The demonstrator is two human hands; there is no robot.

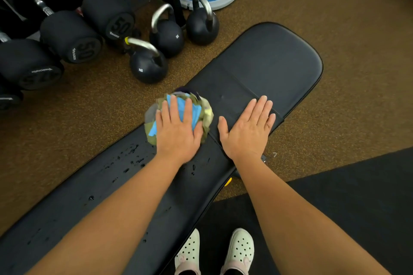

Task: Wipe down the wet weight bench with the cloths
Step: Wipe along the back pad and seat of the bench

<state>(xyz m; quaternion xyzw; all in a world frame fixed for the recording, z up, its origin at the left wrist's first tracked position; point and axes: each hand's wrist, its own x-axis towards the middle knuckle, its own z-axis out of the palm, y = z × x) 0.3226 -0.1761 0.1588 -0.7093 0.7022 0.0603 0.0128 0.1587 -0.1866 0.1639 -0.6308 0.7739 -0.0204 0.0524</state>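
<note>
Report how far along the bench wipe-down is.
Done: the far pad looks dry. In hand: the left hand presses the bunched cloths at mid-bench, the right hand flat beside them. Left: water droplets dot the near pad.

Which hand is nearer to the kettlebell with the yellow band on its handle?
Left. The left hand presses the cloths at the bench side facing that kettlebell; the right hand lies flat on the bench farther right.
</note>
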